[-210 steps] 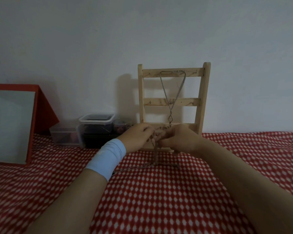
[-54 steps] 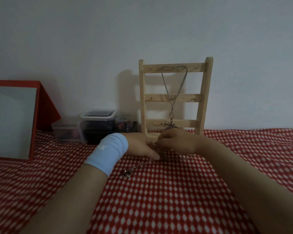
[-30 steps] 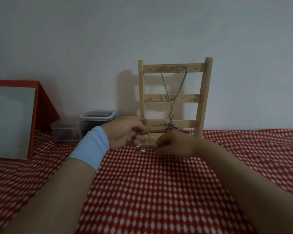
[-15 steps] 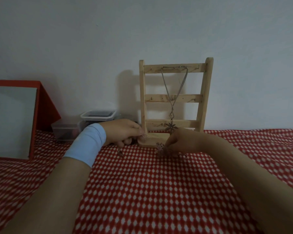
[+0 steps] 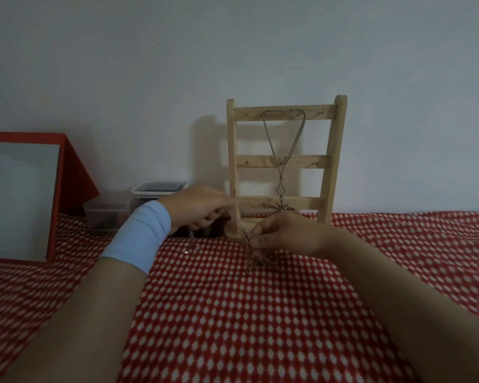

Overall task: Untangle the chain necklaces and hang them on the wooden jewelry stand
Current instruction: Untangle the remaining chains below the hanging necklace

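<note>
The wooden jewelry stand [image 5: 329, 161] is upright against the wall, ladder-shaped with three rungs. One silver necklace [image 5: 281, 167] hangs from its top rung, its star pendant at the bottom rung. My left hand [image 5: 198, 207], with a light blue wristband, pinches one end of a thin chain beside the stand's left post. My right hand [image 5: 282, 233] pinches a bunch of tangled chain [image 5: 253, 255] in front of the stand's base, and the bunch hangs down to the cloth. The stretch of chain between my hands is hard to see.
A red-framed mirror [image 5: 20, 200] leans at the left. Clear plastic boxes [image 5: 138, 200] sit by the wall behind my left hand. A red and white patterned cloth [image 5: 246, 313] covers the table. A small shiny bit [image 5: 191, 250] lies on the cloth below my left hand.
My hands have lifted from the cloth and drawn apart. The left hand went up and left to the stand's post; the right hand keeps the chain bunch near the base.
</note>
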The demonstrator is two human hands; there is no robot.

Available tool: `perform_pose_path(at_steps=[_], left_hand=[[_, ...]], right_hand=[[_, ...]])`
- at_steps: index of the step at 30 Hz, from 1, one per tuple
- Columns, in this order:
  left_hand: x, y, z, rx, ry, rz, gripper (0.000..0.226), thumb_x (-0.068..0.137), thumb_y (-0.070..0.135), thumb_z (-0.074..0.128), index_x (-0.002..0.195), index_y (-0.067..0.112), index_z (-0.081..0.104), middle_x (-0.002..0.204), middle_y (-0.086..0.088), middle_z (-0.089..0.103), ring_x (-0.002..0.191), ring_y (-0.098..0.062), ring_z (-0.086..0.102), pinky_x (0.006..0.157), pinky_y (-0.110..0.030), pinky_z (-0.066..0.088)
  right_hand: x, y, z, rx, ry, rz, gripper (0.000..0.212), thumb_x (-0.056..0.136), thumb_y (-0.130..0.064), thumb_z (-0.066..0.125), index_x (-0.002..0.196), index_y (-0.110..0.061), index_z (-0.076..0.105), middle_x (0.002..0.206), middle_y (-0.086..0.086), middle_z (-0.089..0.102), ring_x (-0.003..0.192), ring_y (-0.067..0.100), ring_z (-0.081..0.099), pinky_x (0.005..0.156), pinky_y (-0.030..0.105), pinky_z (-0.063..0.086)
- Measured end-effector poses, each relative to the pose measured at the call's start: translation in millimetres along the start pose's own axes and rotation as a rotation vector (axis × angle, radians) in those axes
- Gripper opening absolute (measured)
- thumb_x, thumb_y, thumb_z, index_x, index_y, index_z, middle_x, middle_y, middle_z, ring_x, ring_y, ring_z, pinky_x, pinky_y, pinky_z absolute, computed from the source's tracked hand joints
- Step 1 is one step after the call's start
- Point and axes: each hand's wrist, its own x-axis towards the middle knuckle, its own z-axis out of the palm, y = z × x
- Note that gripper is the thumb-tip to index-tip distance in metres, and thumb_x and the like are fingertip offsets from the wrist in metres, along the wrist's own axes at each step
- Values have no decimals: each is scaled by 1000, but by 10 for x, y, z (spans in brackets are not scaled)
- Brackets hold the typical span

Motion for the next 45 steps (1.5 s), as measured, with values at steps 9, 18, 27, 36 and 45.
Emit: perform_pose_path(at_steps=[9,18,27,36,45], left_hand=[[3,-220,-150,415,-161,-292,34,92,41,60,69,17,62,65,1,60,55,-13,54,61,-28,51],[53,-47,251,57,-148,71,22,95,26,60,108,13,71,104,-8,74,101,-23,69,96,-37,53],[84,-38,264,-99,-70,202,22,100,23,53,88,19,71,79,5,76,79,-16,72,73,-26,59],[138,-89,379,-623,-113,91,31,103,13,42,122,-7,55,79,-8,60,68,-16,58,67,-27,50],[152,-69,413,-789,-143,97,30,106,24,35,110,8,61,77,-2,64,61,-9,59,62,-29,56]], right_hand=[[-10,-10,-18,-140,213,-55,37,100,-38,59,80,-10,74,74,12,70,67,14,64,76,34,57],[-15,-170,71,-71,395,-162,34,102,-35,58,75,-21,72,63,-8,67,57,8,57,61,22,49],[9,-166,56,405,326,93,38,103,-44,50,101,-13,72,83,0,73,78,17,67,77,37,59],[-38,-64,-76,515,173,-4,25,98,-20,62,112,-1,68,97,11,73,89,24,67,82,35,58],[-29,-154,-67,360,313,-74,20,87,0,74,97,-11,60,82,8,70,63,18,62,67,34,58]])
